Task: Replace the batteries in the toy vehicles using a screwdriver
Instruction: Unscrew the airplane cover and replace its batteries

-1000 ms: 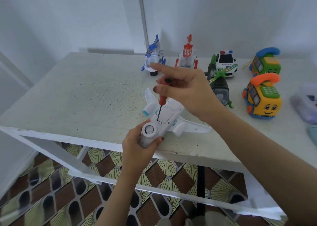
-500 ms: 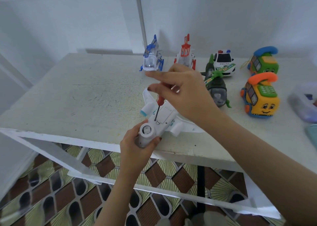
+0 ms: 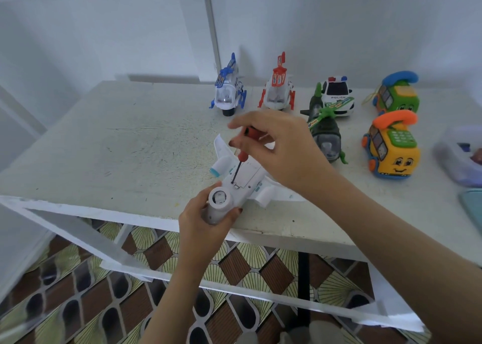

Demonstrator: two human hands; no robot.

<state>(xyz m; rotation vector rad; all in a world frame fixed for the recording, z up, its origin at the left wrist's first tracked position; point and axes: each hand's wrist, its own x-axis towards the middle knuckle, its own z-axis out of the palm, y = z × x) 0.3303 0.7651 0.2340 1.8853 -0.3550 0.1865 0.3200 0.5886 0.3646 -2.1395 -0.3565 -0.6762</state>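
The right hand point(image 3: 284, 148) pinches the red handle of the screwdriver point(image 3: 242, 157), and its fingers sit further round that handle than a second ago, the forefinger less outstretched; the shaft stays planted at the same screw on the upturned belly of the white toy plane point(image 3: 251, 180). I judge this to be a turn of the screw under way, with the battery cover still on and no battery yet swapped.

The left hand point(image 3: 206, 226) keeps its fingers wrapped about the plane's near end, steadying it at the near edge of the worktop point(image 3: 117, 148).

Counted: one plane; one screwdriver; beyond the plane, two white helicopters, one blue-trimmed point(image 3: 229, 93) and one red-trimmed point(image 3: 279, 90); right of the plane, one green helicopter point(image 3: 324, 134), with one police car point(image 3: 337, 95) behind it; farther right of the plane, two phone buses, one green point(image 3: 396, 95) and one yellow point(image 3: 391, 148); farthest right, one cloudy tub point(image 3: 459, 158).
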